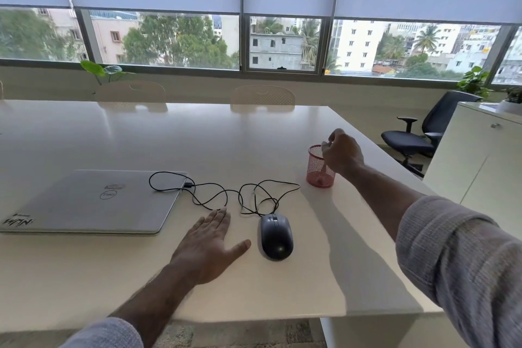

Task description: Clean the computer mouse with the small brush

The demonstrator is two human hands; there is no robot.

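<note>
My left hand [210, 246] lies nearest me, palm down on the white counter [118, 277], its fingers [219, 219] flat and spread a little, the thumb pointing out to the right, gripping nothing. Just to the right of that thumb, not touching it, sits the dark mouse [276, 236], lying flat with its wheel end away from me. Its black cable [226, 195] runs from the far end in loose loops across the counter and ends at a plug beside the right edge of the closed grey laptop [93, 203], which lies to the left of my left hand. My right hand [342, 154] reaches out farther, over the rim of a red mesh cup [315, 175] that stands upright well beyond the mouse and to its right, near the counter's right edge. The fingers there are drawn together at the top of a thin stem that goes down into the cup; I take it for the brush [325, 167], though through the mesh it is too faint to be sure. Both forearms are bare, with grey sleeves [457, 260] pushed up. Across the counter stand two pale chairs [262, 94], and a black office chair [423, 135] stands off to the right.
</note>
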